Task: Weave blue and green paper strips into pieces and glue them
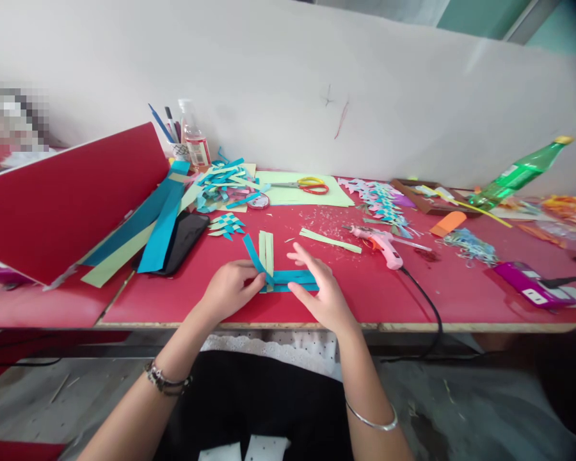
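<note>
My left hand pinches blue and pale green paper strips where they cross, near the table's front edge. Two pale green strips stand away from me, and a blue strip slants up to the left beside them. Blue strips run rightward from the crossing. Over their right end hovers my right hand, fingers apart; whether it touches the paper I cannot tell. A loose pale green strip lies farther back. Behind my left hand is a small woven blue and green piece.
A pink glue gun lies at right, its cord hanging over the edge. Scissors rest on pale green sheets. A black phone is at left beside a leaning red board. A green bottle tilts at far right.
</note>
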The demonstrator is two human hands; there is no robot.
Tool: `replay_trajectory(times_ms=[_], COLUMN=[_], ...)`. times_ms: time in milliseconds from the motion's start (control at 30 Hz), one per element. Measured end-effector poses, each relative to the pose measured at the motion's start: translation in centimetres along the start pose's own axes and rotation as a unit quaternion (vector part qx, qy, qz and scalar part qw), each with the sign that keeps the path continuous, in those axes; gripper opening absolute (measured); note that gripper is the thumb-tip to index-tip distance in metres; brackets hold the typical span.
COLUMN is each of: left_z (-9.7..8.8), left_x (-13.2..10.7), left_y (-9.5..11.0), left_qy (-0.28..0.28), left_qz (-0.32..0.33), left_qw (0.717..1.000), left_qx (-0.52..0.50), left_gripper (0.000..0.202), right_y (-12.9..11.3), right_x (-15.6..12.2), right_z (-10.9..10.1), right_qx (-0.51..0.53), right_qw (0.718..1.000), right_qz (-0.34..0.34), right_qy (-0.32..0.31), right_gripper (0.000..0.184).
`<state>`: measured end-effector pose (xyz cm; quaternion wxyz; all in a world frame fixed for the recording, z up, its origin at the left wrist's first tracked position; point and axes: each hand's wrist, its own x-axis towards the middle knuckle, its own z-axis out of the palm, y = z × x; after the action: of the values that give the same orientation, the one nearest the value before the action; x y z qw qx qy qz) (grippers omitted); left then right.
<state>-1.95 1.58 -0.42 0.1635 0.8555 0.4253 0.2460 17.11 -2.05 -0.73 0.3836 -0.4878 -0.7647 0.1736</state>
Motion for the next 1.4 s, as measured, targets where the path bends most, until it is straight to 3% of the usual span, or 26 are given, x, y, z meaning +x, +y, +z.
replay_trajectory(times_ms=[167,267,533,600,700,733,1033,1200,1400], left_z=[-0.02,-0.03,-0.11,-0.12,-0.14,-0.14,-0.14,-0.10,-0.12], left_x=[0.00,0.01,0.02,0.03,0.03,0.03,0.03,0.03,0.00], left_y=[0.03,0.05,0.07,0.08,0.11,0.13,0.10,0.06,0.05], left_qy=[0.003,0.002,0.003,0.005,0.007,0.007,0.007,0.012,0.013], left_qz=[0.000,0.003,0.006,0.007,0.006,0.006,0.006,0.011,0.011], left_qw=[1.000,1.000,1.000,1.000,1.000,1.000,1.000,1.000,1.000], left_qx=[0.000,0.000,-0.004,-0.005,-0.009,-0.010,-0.012,-0.017,-0.017], left_gripper=[0.035,0.035,0.036,0.035,0.034,0.034,0.034,0.033,0.033], right_y=[-0.04,0.03,0.00,-0.01,0.07,0.11,0.38,0.34,0.33], right_x=[-0.12,-0.05,0.06,0.08,0.12,0.13,0.05,0.05,0.11], right_z=[0.25,0.28,0.06,-0.02,-0.13,-0.15,0.13,0.13,0.30], right_qx=[0.030,-0.008,-0.096,-0.106,-0.111,-0.108,-0.093,-0.112,-0.139], right_qw=[0.999,0.999,0.994,0.994,0.993,0.993,0.994,0.992,0.990], right_qz=[0.037,0.040,0.041,0.032,0.015,0.013,0.031,0.041,0.031], right_qy=[0.024,0.024,0.017,0.017,0.036,0.045,0.046,0.034,0.009], right_gripper=[0.081,0.083,0.075,0.059,0.017,0.014,0.011,0.025,0.024])
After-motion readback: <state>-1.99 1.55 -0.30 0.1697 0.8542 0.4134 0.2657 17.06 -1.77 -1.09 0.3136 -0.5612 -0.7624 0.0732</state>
